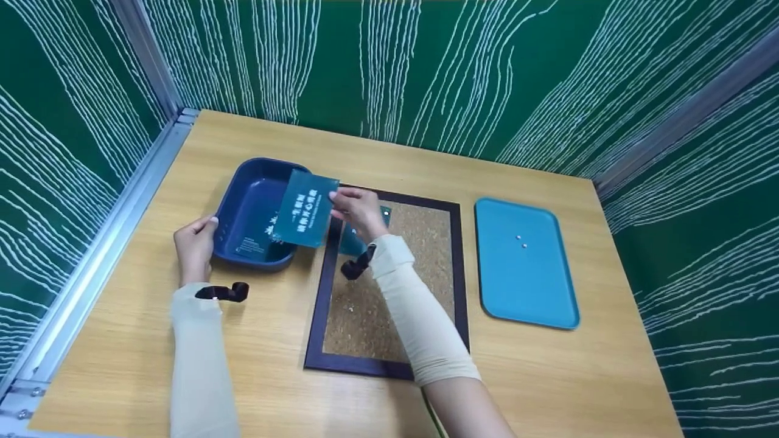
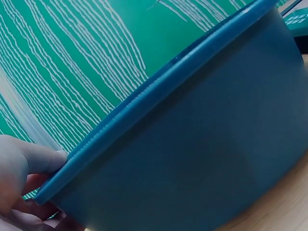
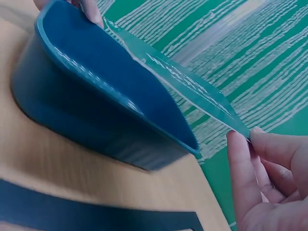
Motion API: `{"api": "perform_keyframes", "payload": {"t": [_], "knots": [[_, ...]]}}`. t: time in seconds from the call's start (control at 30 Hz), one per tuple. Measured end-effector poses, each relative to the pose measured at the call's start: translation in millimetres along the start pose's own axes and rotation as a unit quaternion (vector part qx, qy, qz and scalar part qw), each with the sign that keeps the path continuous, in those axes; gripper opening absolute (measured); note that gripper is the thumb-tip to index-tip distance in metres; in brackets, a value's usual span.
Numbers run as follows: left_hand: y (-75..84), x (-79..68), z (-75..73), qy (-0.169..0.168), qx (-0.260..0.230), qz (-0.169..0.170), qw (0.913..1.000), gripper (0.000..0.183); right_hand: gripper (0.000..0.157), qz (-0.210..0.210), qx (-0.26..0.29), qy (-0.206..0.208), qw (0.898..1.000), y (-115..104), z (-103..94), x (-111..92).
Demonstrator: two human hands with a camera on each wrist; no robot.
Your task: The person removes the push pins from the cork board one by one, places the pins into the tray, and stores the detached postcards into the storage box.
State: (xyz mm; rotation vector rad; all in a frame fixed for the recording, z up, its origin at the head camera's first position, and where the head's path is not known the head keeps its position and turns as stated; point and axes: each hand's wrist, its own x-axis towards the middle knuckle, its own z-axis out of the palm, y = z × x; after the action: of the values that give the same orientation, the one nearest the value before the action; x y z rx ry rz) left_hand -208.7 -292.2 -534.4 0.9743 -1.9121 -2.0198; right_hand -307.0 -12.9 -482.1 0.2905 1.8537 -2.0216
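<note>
My left hand (image 1: 196,244) grips the near-left rim of a deep blue plastic basin (image 1: 226,201), the thumb on top of the rim and the fingers below it in the left wrist view. My right hand (image 1: 360,212) pinches a thin green card (image 1: 307,210) with white printed characters by its edge, between thumb and fingers. The card slants over the basin's right side, held above it. Inside the basin lies another green card with white print (image 1: 252,240). A further green card (image 1: 351,242) is on the cork board, partly hidden by my right hand.
The dark-framed cork board (image 1: 420,267) lies to the right of the basin. Farther right is a blue tray (image 1: 526,286) with two tiny white pieces (image 1: 521,241). All stand on a wooden table (image 1: 268,353). Green walls with white lines (image 1: 395,67) rise around the table.
</note>
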Motion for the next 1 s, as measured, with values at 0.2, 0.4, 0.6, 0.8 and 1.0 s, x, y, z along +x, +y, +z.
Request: {"api": "perform_keyframes", "payload": {"t": [0.2,0.4,0.6,0.8,1.0], "knots": [[-3.1,2.0,1.6,0.004,0.022,0.019,0.9996,0.037,0.025,-0.011,0.016,-0.008,1.0,10.5,21.3,2.0],[-3.7,3.4,2.8,0.012,0.012,0.025,0.9995,0.036,0.026,-0.018,0.022,-0.009,1.0,14.5,34.8,2.9],[-2.1,3.1,1.8,0.013,0.013,0.02,0.9996,0.037,0.026,-0.007,0.021,-0.01,1.0,17.0,46.8,1.8],[-1.3,1.4,0.8,0.009,0.006,0.006,0.9999,0.038,0.023,-0.002,0.024,-0.01,1.0,21.5,60.9,1.0],[-3.1,2.2,1.4,0.011,0.009,0.02,0.9997,0.036,0.018,-0.017,0.011,0.002,1.0,24.7,72.9,0.8]]}}
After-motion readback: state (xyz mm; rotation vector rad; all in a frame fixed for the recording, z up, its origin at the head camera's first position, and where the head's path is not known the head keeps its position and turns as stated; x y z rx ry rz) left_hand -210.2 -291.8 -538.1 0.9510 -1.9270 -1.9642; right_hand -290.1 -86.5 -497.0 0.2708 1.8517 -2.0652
